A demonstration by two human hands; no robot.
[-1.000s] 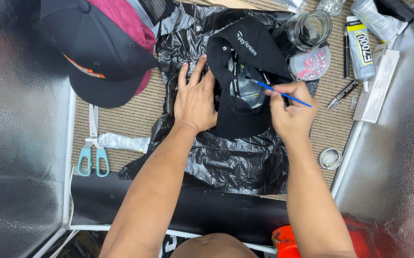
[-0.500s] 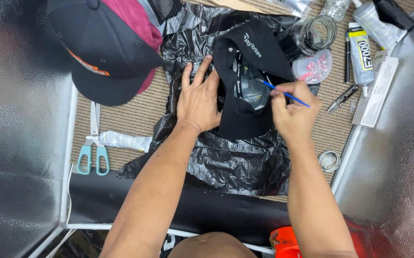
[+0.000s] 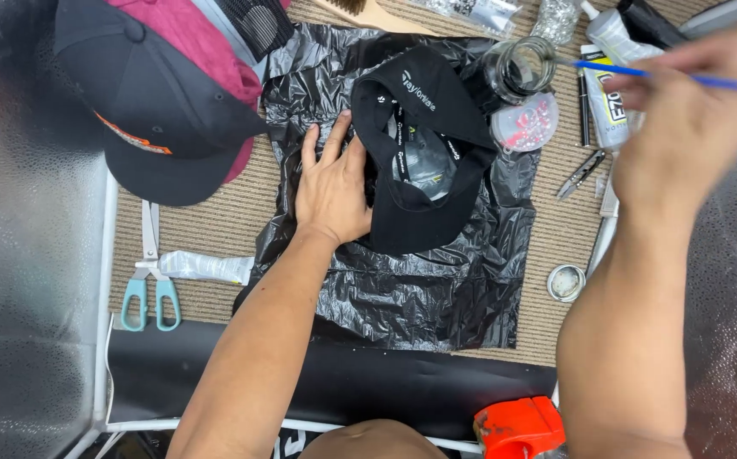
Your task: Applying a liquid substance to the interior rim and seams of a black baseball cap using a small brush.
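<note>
Black plastic sheet (image 3: 419, 297) underlies an upturned black cap (image 3: 423, 217), left hand (image 3: 332, 191) steadying it.

At your one o'clock, the glue tube (image 3: 611, 106) lies upright on the mat, white with a yellow and black label, just right of the glass jar (image 3: 520, 68). At twelve o'clock, clear packets (image 3: 483, 10) sit along the far edge, contents too small to tell. Inside the black cap (image 3: 423, 153) at centre, you see a small white sewn label (image 3: 418, 132). At your nine o'clock, a clear wrapped packet (image 3: 202, 267) lies beside the scissors (image 3: 150, 280).
</note>
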